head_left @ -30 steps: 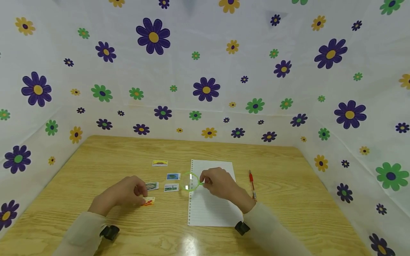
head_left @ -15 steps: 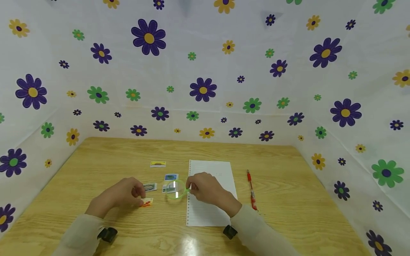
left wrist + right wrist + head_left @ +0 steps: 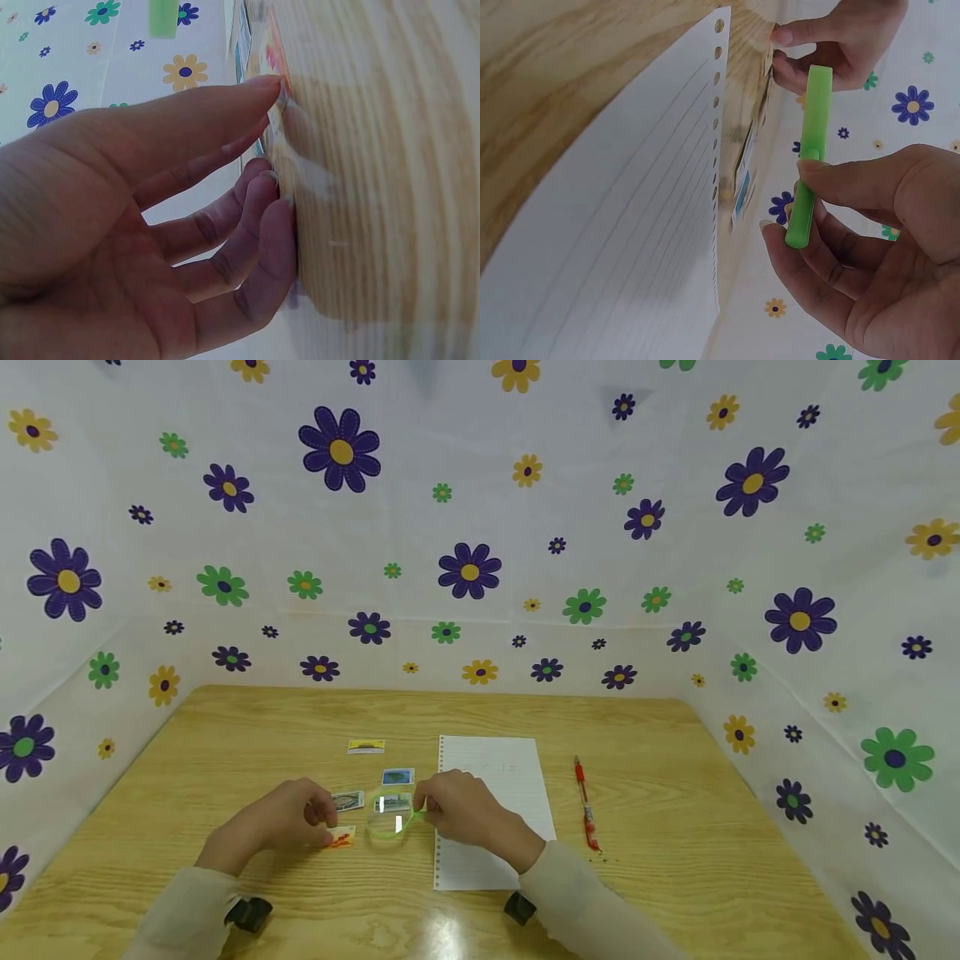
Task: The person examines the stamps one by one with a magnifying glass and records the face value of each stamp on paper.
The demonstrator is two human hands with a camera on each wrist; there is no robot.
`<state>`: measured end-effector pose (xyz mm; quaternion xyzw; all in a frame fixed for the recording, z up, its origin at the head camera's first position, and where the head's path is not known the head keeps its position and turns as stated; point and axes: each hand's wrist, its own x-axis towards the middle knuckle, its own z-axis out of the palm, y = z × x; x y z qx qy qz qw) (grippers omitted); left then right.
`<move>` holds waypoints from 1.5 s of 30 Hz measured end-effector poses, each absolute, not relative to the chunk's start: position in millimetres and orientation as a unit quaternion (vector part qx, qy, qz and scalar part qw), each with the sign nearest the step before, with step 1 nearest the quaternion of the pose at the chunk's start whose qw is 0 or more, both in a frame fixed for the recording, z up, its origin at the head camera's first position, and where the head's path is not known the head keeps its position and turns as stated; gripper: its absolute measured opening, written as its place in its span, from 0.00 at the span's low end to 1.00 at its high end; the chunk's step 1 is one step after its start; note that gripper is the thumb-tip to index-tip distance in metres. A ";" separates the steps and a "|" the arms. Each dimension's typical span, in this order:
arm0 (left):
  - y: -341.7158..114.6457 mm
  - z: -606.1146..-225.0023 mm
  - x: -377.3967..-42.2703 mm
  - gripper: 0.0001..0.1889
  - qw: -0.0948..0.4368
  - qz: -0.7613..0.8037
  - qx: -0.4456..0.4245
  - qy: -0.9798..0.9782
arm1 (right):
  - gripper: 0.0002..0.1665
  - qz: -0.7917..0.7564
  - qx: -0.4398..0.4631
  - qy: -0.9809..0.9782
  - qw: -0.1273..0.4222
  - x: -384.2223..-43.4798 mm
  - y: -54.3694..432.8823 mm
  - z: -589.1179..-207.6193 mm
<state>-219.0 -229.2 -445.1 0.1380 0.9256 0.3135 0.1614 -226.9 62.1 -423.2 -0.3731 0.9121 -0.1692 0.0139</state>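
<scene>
In the head view my right hand (image 3: 465,810) pinches the handle of a green-rimmed magnifying glass (image 3: 417,815). Its lens lies over a stamp (image 3: 392,803) with a greenish landscape picture, overlapping its lower part. From the right wrist, the magnifying glass (image 3: 817,112) shows edge-on, thumb on one side of the handle and fingers on the other. My left hand (image 3: 288,818) rests on the table with relaxed, bent fingers. Its thumb tip touches the left edge of a red and yellow stamp (image 3: 343,837), which lies flat. The left wrist view shows this thumb on the stamp (image 3: 274,56).
A blue stamp (image 3: 398,777), a yellow stamp (image 3: 366,747) and a grey-green stamp (image 3: 349,801) lie around the lens. Lined paper (image 3: 495,868) with faint writing is under my right hand. Right of it lies a red pen (image 3: 585,802). Flowered sheeting (image 3: 420,510) encloses the table.
My right hand has carried the magnifying glass left and slightly down, from the paper's left edge to the greenish landscape stamp. My left hand stays at the red and yellow stamp.
</scene>
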 end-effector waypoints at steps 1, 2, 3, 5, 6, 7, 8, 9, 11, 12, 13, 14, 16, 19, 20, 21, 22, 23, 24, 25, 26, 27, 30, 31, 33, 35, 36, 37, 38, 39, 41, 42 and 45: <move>-229.5 -445.5 -219.0 0.09 0.160 0.313 0.139 0.926 | 0.11 -0.168 -0.374 0.912 0.013 -226.2 60.8 -422.9; -229.8 -445.7 -218.8 0.09 0.159 0.313 0.141 0.926 | 0.11 -0.169 -0.375 0.912 0.015 -225.6 59.4 -422.8; -230.0 -446.1 -218.8 0.09 0.158 0.314 0.143 0.925 | 0.11 -0.170 -0.375 0.911 0.015 -224.8 58.0 -422.6; -230.5 -446.9 -218.5 0.09 0.155 0.314 0.149 0.925 | 0.11 -0.168 -0.376 0.911 0.015 -223.5 55.0 -422.5; -230.7 -447.2 -218.4 0.09 0.154 0.314 0.152 0.925 | 0.11 -0.167 -0.376 0.911 0.016 -222.9 53.6 -422.6; -230.7 -447.5 -218.3 0.09 0.154 0.315 0.151 0.924 | 0.11 -0.166 -0.377 0.911 0.017 -222.1 52.2 -422.9; -230.8 -447.8 -218.3 0.09 0.154 0.315 0.152 0.924 | 0.11 -0.166 -0.377 0.911 0.018 -221.3 50.8 -422.9; -230.8 -448.2 -218.3 0.09 0.155 0.315 0.153 0.924 | 0.11 -0.165 -0.379 0.910 0.019 -220.4 49.4 -422.9; -230.9 -448.5 -218.5 0.09 0.157 0.314 0.151 0.924 | 0.09 -0.164 -0.382 0.909 0.020 -219.1 46.6 -423.4; -230.9 -448.4 -218.6 0.09 0.158 0.313 0.149 0.924 | 0.09 -0.165 -0.383 0.908 0.020 -218.2 45.3 -423.1; -230.8 -448.3 -218.7 0.09 0.160 0.314 0.148 0.924 | 0.09 -0.165 -0.385 0.908 0.020 -217.6 43.9 -423.3; -230.9 -448.3 -218.8 0.09 0.160 0.313 0.149 0.924 | 0.08 -0.166 -0.387 0.907 0.020 -217.0 42.6 -423.3; -230.7 -447.6 -218.5 0.09 0.163 0.313 0.142 0.925 | 0.08 -0.166 -0.390 0.905 0.020 -215.9 40.2 -423.3; -230.5 -447.1 -217.4 0.08 0.167 0.314 0.138 0.924 | 0.09 -0.163 -0.394 0.905 0.023 -214.6 37.5 -424.3; -230.4 -446.8 -216.8 0.08 0.169 0.314 0.135 0.924 | 0.09 -0.162 -0.395 0.904 0.024 -214.1 36.9 -424.4; -230.3 -446.6 -216.3 0.08 0.169 0.317 0.135 0.924 | 0.09 -0.160 -0.395 0.904 0.025 -213.8 36.2 -424.8; -230.4 -446.5 -216.0 0.08 0.168 0.318 0.139 0.923 | 0.09 -0.158 -0.393 0.906 0.027 -213.8 35.6 -425.5; -230.3 -446.3 -215.7 0.08 0.167 0.320 0.141 0.922 | 0.09 -0.157 -0.391 0.906 0.029 -213.6 35.2 -425.8; -230.4 -446.1 -215.5 0.08 0.165 0.322 0.147 0.921 | 0.09 -0.157 -0.390 0.907 0.031 -213.7 34.7 -426.3; -230.5 -446.1 -215.4 0.08 0.164 0.324 0.153 0.919 | 0.09 -0.155 -0.388 0.908 0.031 -213.8 34.2 -426.6; -230.4 -446.1 -215.3 0.08 0.163 0.327 0.156 0.918 | 0.10 -0.153 -0.388 0.908 0.032 -213.9 33.8 -427.4; -230.5 -446.3 -215.2 0.08 0.161 0.328 0.162 0.917 | 0.10 -0.152 -0.388 0.909 0.033 -214.3 33.3 -428.1; -231.1 -446.9 -215.6 0.08 0.159 0.329 0.171 0.915 | 0.09 -0.149 -0.388 0.909 0.032 -215.0 32.3 -429.9; -231.1 -447.0 -215.7 0.08 0.160 0.330 0.169 0.915 | 0.09 -0.147 -0.388 0.909 0.031 -215.1 32.1 -430.4; -231.7 -446.8 -216.1 0.08 0.159 0.328 0.169 0.916 | 0.09 -0.146 -0.388 0.909 0.030 -215.3 31.9 -430.8; -232.0 -446.5 -216.7 0.08 0.159 0.327 0.166 0.916 | 0.09 -0.142 -0.390 0.909 0.027 -215.1 31.8 -430.7; -232.0 -446.2 -216.9 0.08 0.160 0.327 0.164 0.917 | 0.09 -0.142 -0.391 0.909 0.025 -215.0 31.8 -430.3; -232.1 -446.2 -217.1 0.08 0.161 0.327 0.162 0.917 | 0.09 -0.141 -0.392 0.909 0.024 -215.0 31.8 -430.1; -232.1 -446.3 -217.3 0.08 0.161 0.327 0.161 0.917 | 0.09 -0.140 -0.393 0.909 0.023 -215.0 31.8 -429.8; -232.1 -446.5 -217.6 0.08 0.162 0.328 0.159 0.917 | 0.09 -0.139 -0.394 0.908 0.021 -214.9 31.8 -429.5; -232.4 -447.0 -218.1 0.08 0.163 0.330 0.158 0.916 | 0.09 -0.140 -0.394 0.908 0.021 -214.6 31.7 -428.5; -232.5 -447.1 -218.3 0.08 0.163 0.330 0.157 0.916 | 0.09 -0.140 -0.394 0.908 0.021 -214.4 31.8 -428.0; -232.6 -447.1 -219.2 0.08 0.162 0.327 0.159 0.917 | 0.09 -0.143 -0.394 0.907 0.021 -213.7 32.0 -427.0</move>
